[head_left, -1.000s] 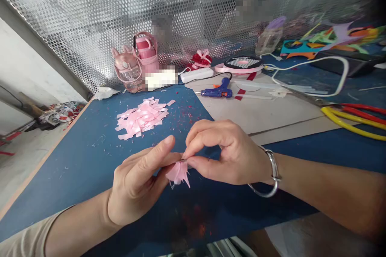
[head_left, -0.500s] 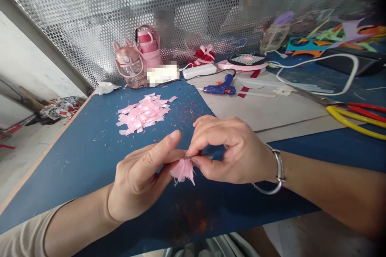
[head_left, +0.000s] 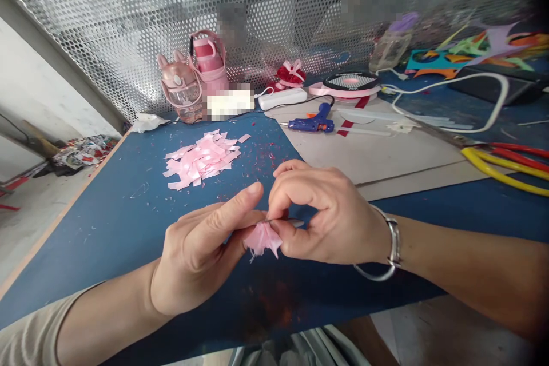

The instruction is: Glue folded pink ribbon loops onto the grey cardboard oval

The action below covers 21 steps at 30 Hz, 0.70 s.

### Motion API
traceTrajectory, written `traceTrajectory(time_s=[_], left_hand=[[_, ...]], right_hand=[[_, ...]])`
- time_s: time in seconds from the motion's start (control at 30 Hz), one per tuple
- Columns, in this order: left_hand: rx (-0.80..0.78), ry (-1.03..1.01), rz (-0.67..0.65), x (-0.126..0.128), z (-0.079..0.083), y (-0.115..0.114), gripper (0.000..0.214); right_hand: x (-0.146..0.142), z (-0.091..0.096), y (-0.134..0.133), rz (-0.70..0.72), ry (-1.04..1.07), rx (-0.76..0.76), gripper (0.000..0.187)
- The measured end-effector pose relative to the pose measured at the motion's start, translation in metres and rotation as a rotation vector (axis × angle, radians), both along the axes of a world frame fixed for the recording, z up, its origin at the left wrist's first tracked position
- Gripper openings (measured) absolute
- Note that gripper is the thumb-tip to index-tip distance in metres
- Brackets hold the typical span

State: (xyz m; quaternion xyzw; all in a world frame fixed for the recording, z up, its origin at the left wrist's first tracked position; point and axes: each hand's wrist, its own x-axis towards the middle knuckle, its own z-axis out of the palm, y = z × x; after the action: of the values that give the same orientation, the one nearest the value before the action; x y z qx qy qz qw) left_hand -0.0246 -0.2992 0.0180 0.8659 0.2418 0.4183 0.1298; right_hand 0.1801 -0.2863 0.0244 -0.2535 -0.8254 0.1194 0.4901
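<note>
A small bunch of pink ribbon pieces (head_left: pixel 262 239) hangs between my two hands above the blue table (head_left: pixel 120 211). My left hand (head_left: pixel 195 257) pinches the bunch from the left, thumb stretched over its top. My right hand (head_left: pixel 326 214) is closed in a pinch at the bunch's top, where a thin needle-like sliver (head_left: pixel 281 220) shows between its fingers. A metal bangle circles the right wrist. Behind the hands lies a loose pile of cut pink ribbon strips (head_left: pixel 201 158).
A blue glue gun (head_left: pixel 312 123) and a pink ribbon spool (head_left: pixel 345 86) lie on grey card (head_left: pixel 373 154) at the back. Two pink bottles (head_left: pixel 193 77) stand against the perforated metal wall. Yellow and red handles (head_left: pixel 506 163) lie at right. The table's left edge drops to the floor.
Both hands with the ribbon bunch have shifted slightly right and up; the grip looks the same.
</note>
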Motion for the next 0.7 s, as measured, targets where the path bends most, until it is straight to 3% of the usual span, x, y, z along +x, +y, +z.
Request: traceTrajectory(time_s=[0.13,0.2,0.33,0.43,0.53,0.7], left_hand=[[-0.171,-0.063,0.074,0.0,-0.001,0.001,0.078],[-0.432,-0.183,0.119,0.001,0.0,0.006,0.069],[-0.994,-0.419,0.118,0.007,0.004,0.019,0.044],[-1.184,-0.389,0.058,0.008,0.003,0.023,0.021],[-1.046,-0.345,0.059,0.007,0.0,0.019,0.023],[-0.549,-0.232,0.013,0.003,0.001,0.01,0.01]], right_hand=[[0.005,0.003,0.004,0.014,-0.052,0.01,0.011],[0.008,0.003,0.009,0.04,-0.037,-0.159,0.009],[0.01,0.001,0.018,-0.02,0.047,-0.641,0.015],[0.006,-0.002,0.019,-0.042,0.105,-0.74,0.015],[0.003,0.0,0.014,-0.006,0.111,-0.705,0.014],[0.004,0.006,0.005,0.085,0.077,-0.715,0.012]])
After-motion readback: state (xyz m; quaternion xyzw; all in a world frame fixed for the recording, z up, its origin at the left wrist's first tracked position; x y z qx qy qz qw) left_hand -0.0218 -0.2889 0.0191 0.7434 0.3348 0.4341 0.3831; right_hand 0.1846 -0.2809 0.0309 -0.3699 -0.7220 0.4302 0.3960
